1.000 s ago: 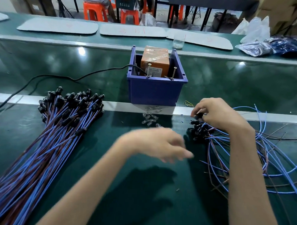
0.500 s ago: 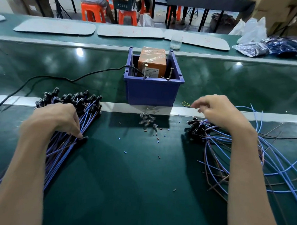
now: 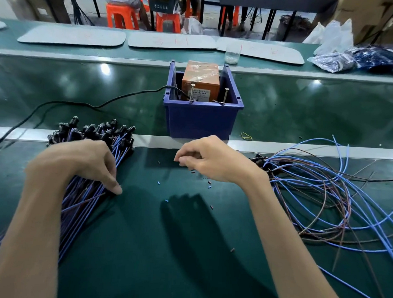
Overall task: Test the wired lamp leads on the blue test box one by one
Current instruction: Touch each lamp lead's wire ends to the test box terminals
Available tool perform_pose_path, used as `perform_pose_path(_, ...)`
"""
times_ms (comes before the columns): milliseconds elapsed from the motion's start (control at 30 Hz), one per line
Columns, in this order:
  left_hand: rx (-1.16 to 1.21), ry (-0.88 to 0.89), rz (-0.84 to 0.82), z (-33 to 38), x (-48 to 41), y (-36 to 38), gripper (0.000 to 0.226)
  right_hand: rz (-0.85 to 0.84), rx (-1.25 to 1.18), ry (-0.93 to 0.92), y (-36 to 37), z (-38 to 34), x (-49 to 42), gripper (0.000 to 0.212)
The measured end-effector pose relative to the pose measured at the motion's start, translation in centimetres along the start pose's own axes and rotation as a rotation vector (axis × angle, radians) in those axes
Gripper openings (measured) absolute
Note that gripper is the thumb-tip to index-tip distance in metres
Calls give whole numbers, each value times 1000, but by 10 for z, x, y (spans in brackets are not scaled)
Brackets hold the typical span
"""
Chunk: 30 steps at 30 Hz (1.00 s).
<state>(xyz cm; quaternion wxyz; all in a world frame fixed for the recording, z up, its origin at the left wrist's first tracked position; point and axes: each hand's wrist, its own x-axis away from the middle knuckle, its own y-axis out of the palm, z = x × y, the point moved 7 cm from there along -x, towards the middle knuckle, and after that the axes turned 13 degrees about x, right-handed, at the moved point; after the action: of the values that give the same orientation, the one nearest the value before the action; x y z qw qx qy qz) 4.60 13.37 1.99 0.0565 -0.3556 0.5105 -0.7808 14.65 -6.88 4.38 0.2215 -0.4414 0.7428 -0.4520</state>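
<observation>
The blue test box [image 3: 201,119] stands at the middle of the bench, with an orange unit [image 3: 200,81] inside and two upright screws [image 3: 192,92] on its front rim. A straight bundle of blue and brown lamp leads [image 3: 90,130] with black heads lies at the left. My left hand [image 3: 77,164] lies over it, fingers curled round the wires and thumb tip at the bundle's right edge. My right hand [image 3: 213,160] hovers just in front of the box, fingers loosely curled, with no wire seen in it. A tangled pile of leads [image 3: 324,188] lies to the right.
A black cable [image 3: 80,104] runs from the box off to the left. Small cut bits of insulation [image 3: 209,183] are scattered on the green mat. A yellow rubber band [image 3: 246,135] lies right of the box. A clear cup [image 3: 232,54] and plastic bags [image 3: 352,58] sit at the back.
My left hand swung from the middle to the left bundle and settled on it. My right hand left the tangled pile and moved left to the spot in front of the box.
</observation>
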Motion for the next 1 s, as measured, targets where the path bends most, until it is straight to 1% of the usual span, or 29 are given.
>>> perform_pose_path(33, -31, -8, -60, 3, 1, 7, 27, -14, 5, -1, 2, -1, 0, 19)
perform_pose_path(100, -62, -25, -122, 7, 1, 17, 22, -32, 9, -5, 4, -3, 1, 20)
perform_pose_path(200, -75, -3, -139, 12, -3, 22, 18, -35, 12, -13, 3, -4, 3, 20)
perform_pose_path(267, -55, 80, -115, 18, -2, 18, 21, -34, 7, -15, 3, -4, 3, 20)
perform_pose_path(300, -21, 155, -77, 23, -1, 13, 21, -34, -8, -15, 3, -4, 4, 20)
perform_pose_path(367, 103, 345, 84, 36, 7, -7, 19, -47, -66, -25, 7, -8, 3, 20)
perform_pose_path(433, 327, 563, 268, 54, 25, -28, 17, -60, -147, -58, 13, -16, 0, 23)
perform_pose_path(467, 453, 678, 312, 65, 37, -34, 15, -69, -229, -81, 16, -22, -1, 23)
perform_pose_path(533, 634, 854, 314, 91, 56, -37, 6, -99, -531, -141, 20, -33, -2, 20)
perform_pose_path(600, 769, 908, 295, 110, 66, -34, 4, -72, -880, -197, 15, -39, 1, 18)
perform_pose_path(633, 840, 916, 292, 115, 68, -33, 7, -34, -1015, -196, 11, -38, 2, 20)
perform_pose_path(700, 972, 938, 324, 121, 73, -36, 14, 57, -1190, -158, 3, -32, 1, 26)
perform_pose_path(767, 1123, 959, 384, 120, 78, -42, 17, 153, -1283, -113, -5, -25, -1, 29)
perform_pose_path(800, 1179, 949, 360, 121, 78, -42, 23, 206, -1302, -95, -9, -22, -1, 30)
perform_pose_path(833, 1198, 907, 268, 126, 76, -36, 34, 260, -1311, -77, -14, -19, 0, 31)
perform_pose_path(867, 1154, 824, 128, 135, 74, -24, 48, 308, -1318, -54, -19, -15, 0, 31)
perform_pose_path(900, 1050, 711, -11, 143, 70, -7, 65, 347, -1333, -29, -23, -11, 2, 33)
perform_pose_path(933, 935, 595, -100, 148, 66, 10, 82, 383, -1335, -8, -28, -7, 4, 34)
perform_pose_path(967, 892, 497, -107, 151, 61, 22, 92, 422, -1318, 8, -34, -4, 7, 36)
perform_pose_path(1000, 951, 442, -50, 153, 56, 27, 93, 471, -1287, 22, -41, 0, 10, 39)
